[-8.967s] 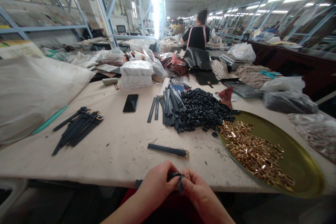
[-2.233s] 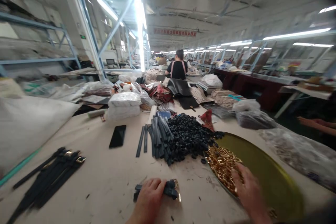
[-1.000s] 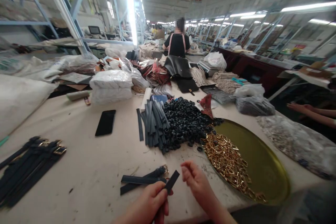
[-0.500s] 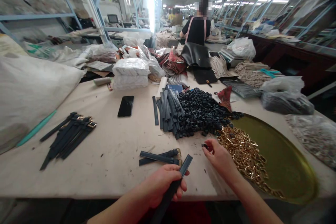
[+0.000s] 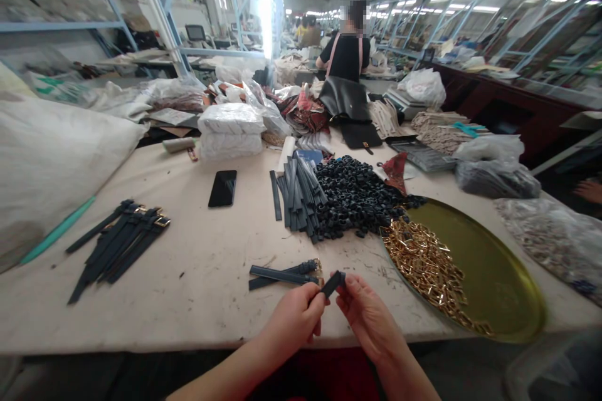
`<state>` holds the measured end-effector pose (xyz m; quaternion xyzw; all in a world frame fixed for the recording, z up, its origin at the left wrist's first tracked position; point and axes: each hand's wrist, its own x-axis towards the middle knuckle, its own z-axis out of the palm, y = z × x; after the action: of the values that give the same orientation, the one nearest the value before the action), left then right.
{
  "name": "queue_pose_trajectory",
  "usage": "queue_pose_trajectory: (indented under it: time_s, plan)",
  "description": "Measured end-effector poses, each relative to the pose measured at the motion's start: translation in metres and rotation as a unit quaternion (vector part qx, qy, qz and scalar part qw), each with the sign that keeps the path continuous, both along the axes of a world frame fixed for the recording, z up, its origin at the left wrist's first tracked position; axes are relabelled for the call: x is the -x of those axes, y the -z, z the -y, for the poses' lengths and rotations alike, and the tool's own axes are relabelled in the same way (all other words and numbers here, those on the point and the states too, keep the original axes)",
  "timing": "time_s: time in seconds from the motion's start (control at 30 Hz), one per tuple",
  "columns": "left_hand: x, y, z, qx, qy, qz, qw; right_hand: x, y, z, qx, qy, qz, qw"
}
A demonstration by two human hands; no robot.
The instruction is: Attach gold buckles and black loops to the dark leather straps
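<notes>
My left hand (image 5: 301,313) is closed on a dark strap (image 5: 331,285), whose end sticks out past the fingers. At that end, my right hand (image 5: 364,307) pinches a small black loop (image 5: 342,279) against the strap. Just behind my left hand lie two dark straps with gold buckles (image 5: 282,276), crossed on the table. Farther back are a stack of flat dark strips (image 5: 298,194) and a large heap of small black loops (image 5: 360,194). Gold buckles (image 5: 423,263) are piled on the left part of a gold-coloured tray (image 5: 503,276).
Buckled straps (image 5: 125,241) lie at the left, near a white sack (image 5: 56,156). A phone (image 5: 222,188) rests on the pale table (image 5: 197,301). Wrapped bundles and a black bag (image 5: 348,100) stand at the back. A person (image 5: 348,53) is beyond; another person's hand (image 5: 590,191) shows at right.
My right hand has moved left from beside the loop heap to the strap end, bringing the small loop against it. The view has shifted slightly. Another person's hand has appeared at the right edge.
</notes>
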<state>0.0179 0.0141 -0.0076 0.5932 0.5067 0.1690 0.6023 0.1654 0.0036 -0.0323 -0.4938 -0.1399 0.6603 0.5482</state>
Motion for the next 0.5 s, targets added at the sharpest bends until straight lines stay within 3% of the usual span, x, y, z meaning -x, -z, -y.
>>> queue_pose_trajectory:
  time_s: [0.17,0.3,0.4,0.5]
  plan:
    - [0.008,-0.005,-0.002,-0.102,0.067,-0.101,0.987,-0.001,0.004,0.008,-0.016,-0.028,0.074,0.997]
    - [0.016,-0.017,-0.009,-0.132,0.134,-0.156,0.970,-0.009,0.008,0.015,-0.035,-0.080,0.146,0.985]
    - [0.017,-0.022,-0.013,-0.130,0.180,-0.150,0.963,-0.011,0.003,0.017,-0.050,-0.128,0.165,0.977]
    - [0.011,-0.020,-0.012,-0.136,0.173,-0.124,0.968,-0.004,-0.004,0.017,-0.076,-0.153,0.176,0.969]
